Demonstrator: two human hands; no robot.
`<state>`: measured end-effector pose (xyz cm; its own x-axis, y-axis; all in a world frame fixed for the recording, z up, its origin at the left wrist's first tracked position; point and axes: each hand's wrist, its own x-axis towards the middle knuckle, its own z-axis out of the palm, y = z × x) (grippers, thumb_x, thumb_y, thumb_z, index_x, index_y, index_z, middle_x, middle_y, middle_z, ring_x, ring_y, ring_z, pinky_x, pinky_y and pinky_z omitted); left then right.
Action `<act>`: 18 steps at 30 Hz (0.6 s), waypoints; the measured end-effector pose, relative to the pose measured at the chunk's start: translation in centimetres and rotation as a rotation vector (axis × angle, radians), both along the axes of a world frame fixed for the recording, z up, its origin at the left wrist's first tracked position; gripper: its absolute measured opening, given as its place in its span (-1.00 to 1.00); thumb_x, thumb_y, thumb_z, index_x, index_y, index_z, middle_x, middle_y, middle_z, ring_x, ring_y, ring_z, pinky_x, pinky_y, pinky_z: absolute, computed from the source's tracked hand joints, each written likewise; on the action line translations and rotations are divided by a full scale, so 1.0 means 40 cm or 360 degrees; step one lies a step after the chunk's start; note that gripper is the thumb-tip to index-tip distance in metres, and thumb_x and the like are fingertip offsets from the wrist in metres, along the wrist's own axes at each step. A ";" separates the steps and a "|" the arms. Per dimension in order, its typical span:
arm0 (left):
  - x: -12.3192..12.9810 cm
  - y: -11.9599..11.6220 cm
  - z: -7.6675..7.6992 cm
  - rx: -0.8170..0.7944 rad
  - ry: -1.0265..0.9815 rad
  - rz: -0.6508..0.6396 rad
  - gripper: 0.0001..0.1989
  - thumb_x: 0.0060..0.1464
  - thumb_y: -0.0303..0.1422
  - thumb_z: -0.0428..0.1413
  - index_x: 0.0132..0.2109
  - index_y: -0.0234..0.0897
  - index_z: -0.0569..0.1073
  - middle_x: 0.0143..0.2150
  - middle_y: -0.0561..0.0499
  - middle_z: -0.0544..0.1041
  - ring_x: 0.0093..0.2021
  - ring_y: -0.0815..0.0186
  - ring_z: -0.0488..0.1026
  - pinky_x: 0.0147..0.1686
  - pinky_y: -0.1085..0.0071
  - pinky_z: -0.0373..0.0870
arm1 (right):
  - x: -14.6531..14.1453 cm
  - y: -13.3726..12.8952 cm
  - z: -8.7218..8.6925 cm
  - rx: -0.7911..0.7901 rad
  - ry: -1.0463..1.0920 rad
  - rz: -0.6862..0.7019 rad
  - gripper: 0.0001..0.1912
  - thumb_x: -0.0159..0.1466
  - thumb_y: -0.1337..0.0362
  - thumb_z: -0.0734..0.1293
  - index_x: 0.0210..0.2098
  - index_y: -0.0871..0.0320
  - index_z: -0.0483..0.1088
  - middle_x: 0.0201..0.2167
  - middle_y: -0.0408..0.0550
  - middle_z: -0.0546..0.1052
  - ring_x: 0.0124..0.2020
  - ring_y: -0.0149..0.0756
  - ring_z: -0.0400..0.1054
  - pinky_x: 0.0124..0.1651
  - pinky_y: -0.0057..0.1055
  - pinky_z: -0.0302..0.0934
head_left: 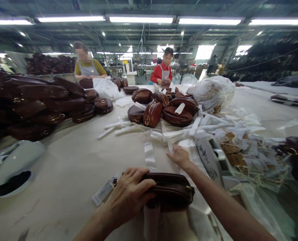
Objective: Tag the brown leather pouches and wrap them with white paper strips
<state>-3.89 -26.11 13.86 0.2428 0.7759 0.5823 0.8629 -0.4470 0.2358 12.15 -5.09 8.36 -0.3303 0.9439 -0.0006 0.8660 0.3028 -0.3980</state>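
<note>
Brown bag (174, 190) sits gripped by curled left hand (132, 188), right hand (180, 156) pinching strip (169, 144) near inked casing (207, 154).

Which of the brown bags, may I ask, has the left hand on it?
The bag at the bottom centre, nearest the camera: only it has the left hand on it.

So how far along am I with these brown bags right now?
Partway, it seems. Perhaps done: the bags ahead, some with white strips on them. In hand: your left hand holds one brown bag; your right hand is at the loose strips. Apparently left: many tags. I can't tell whether the big heap is finished.
</note>
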 end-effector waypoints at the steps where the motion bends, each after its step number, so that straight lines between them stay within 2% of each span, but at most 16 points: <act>1: 0.003 -0.004 0.002 0.0028 0.0030 0.0023 -0.82 0.23 -0.29 -0.03 -0.18 -0.20 0.44 -0.02 -0.11 0.42 -0.08 0.17 0.35 -0.11 0.21 0.30 | -0.004 0.000 0.005 -0.0001 -0.0019 0.0019 -0.83 0.12 0.33 0.32 -0.28 0.25 0.46 -0.24 0.22 0.52 -0.15 -0.01 0.43 -0.13 -0.20 0.24; 4: 0.016 -0.018 0.001 0.0199 0.0085 0.0142 -0.85 0.20 -0.35 0.01 -0.15 -0.23 0.45 0.05 -0.16 0.36 0.04 0.09 0.28 -0.02 0.14 0.25 | 0.023 -0.009 0.044 -0.0052 -0.0028 0.0166 -0.85 0.15 0.41 0.25 -0.44 0.22 0.47 -0.38 0.12 0.55 -0.23 -0.07 0.45 -0.15 -0.25 0.26; 6: 0.024 -0.026 -0.005 0.0336 0.0109 0.0203 -0.85 0.18 -0.40 0.03 -0.12 -0.25 0.45 -0.05 -0.14 0.40 -0.01 0.13 0.29 -0.02 0.16 0.24 | 0.066 -0.031 0.095 -0.0113 0.0025 0.0352 -0.81 0.21 0.35 0.23 -0.40 0.17 0.49 -0.40 -0.03 0.56 -0.27 -0.19 0.45 -0.18 -0.35 0.28; 8: 0.028 -0.030 -0.012 0.0386 0.0184 0.0170 -0.83 0.16 -0.45 0.05 -0.08 -0.30 0.43 -0.18 -0.09 0.44 -0.11 0.19 0.33 -0.05 0.21 0.25 | 0.106 -0.073 0.160 -0.0081 0.0237 0.0626 -0.79 0.28 0.24 0.22 -0.26 0.11 0.49 -0.33 -0.13 0.56 -0.27 -0.29 0.44 -0.20 -0.44 0.29; 10: 0.030 -0.031 -0.019 0.0375 0.0262 0.0078 -0.78 0.14 -0.50 0.07 -0.04 -0.37 0.40 -0.24 -0.07 0.46 -0.19 0.24 0.35 -0.11 0.25 0.28 | 0.126 -0.127 0.222 0.0102 0.0560 0.0977 -0.77 0.30 0.20 0.23 -0.14 0.11 0.45 -0.28 -0.12 0.55 -0.29 -0.34 0.42 -0.23 -0.48 0.28; 12: 0.031 -0.034 -0.025 0.0424 0.0298 0.0061 -0.76 0.13 -0.52 0.07 -0.03 -0.42 0.39 -0.26 -0.08 0.48 -0.23 0.26 0.37 -0.17 0.29 0.29 | 0.123 -0.181 0.265 0.0297 0.0675 0.1289 -0.78 0.31 0.24 0.23 -0.13 0.15 0.44 -0.33 -0.08 0.53 -0.33 -0.36 0.39 -0.28 -0.50 0.26; 15: 0.035 -0.042 -0.033 0.0614 0.0342 0.0251 -0.78 0.13 -0.47 0.10 -0.05 -0.36 0.43 -0.28 -0.07 0.48 -0.20 0.25 0.39 -0.12 0.27 0.27 | 0.101 -0.232 0.279 0.0436 0.0469 0.1539 -0.80 0.33 0.31 0.19 -0.18 0.18 0.44 -0.40 -0.04 0.50 -0.36 -0.36 0.37 -0.32 -0.49 0.24; 18: 0.038 -0.052 -0.037 0.0754 0.0391 0.0442 -0.82 0.11 -0.41 0.15 -0.11 -0.28 0.49 -0.29 -0.05 0.47 -0.16 0.24 0.38 0.02 0.23 0.21 | 0.095 -0.242 0.262 0.0510 0.0330 0.1498 -0.78 0.33 0.33 0.16 -0.22 0.18 0.44 -0.41 -0.01 0.48 -0.37 -0.34 0.36 -0.33 -0.48 0.23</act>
<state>-2.38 -28.21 12.39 0.2393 0.4990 0.8329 0.9665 -0.2046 -0.1550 15.94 -14.77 18.82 -0.9045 0.2457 0.3485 0.1437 0.9452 -0.2932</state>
